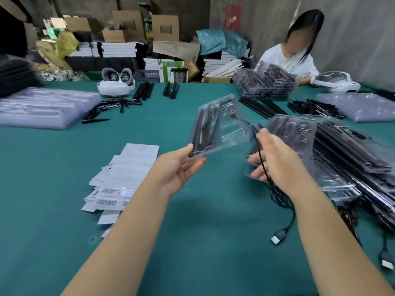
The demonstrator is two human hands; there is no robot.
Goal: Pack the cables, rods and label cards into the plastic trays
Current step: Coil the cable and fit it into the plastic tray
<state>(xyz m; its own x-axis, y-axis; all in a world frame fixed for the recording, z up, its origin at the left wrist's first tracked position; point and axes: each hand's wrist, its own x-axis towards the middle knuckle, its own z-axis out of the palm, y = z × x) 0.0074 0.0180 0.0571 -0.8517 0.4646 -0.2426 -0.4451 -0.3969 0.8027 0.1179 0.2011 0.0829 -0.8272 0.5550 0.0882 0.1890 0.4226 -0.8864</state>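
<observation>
Midair, a clear blister tray (218,122) is tilting.
Left hand (179,167) is pinching its corner; two black rods are showing inside, while right hand (271,159) is gripping a black USB cable (277,236).

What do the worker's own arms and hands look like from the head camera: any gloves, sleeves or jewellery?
Both forearms are bare as far as the frame shows, with no sleeve in view. The left hand and right hand wear no gloves. No watch, ring, wristband or marking is visible on either.

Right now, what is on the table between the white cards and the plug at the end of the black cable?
In the head view, only bare green table lies between the label cards and the cable plug; the left forearm crosses above it.
</observation>
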